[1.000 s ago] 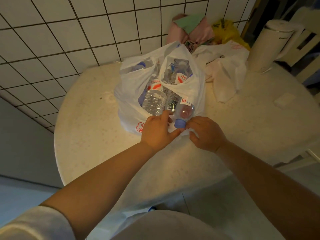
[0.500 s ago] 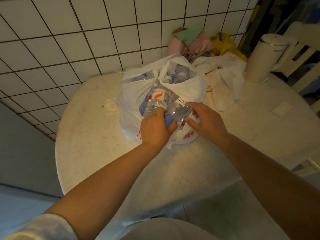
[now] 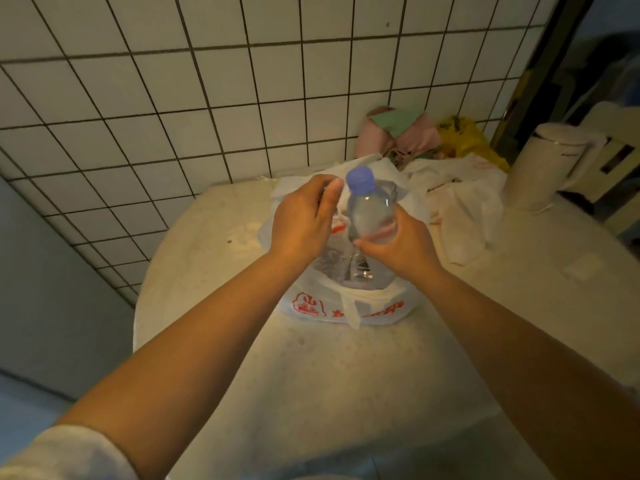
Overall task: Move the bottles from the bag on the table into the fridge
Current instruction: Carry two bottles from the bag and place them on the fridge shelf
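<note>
- Right hand (image 3: 398,245) grasps a blue-capped bottle (image 3: 370,211) at frame centre.
- Left hand (image 3: 301,220) grasps a second bottle (image 3: 334,252) above the white bag (image 3: 346,304).

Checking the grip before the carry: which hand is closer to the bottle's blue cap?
Left. The left hand is raised beside the blue cap, thumb almost level with it. The right hand grips the bottle lower down, around its body.

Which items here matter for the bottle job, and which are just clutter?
Job:
- bottle with blue cap, in right hand
- left hand, on a second bottle
- white bag of bottles
- table

Clutter:
- kettle
- pink cloth
- yellow bag
</note>
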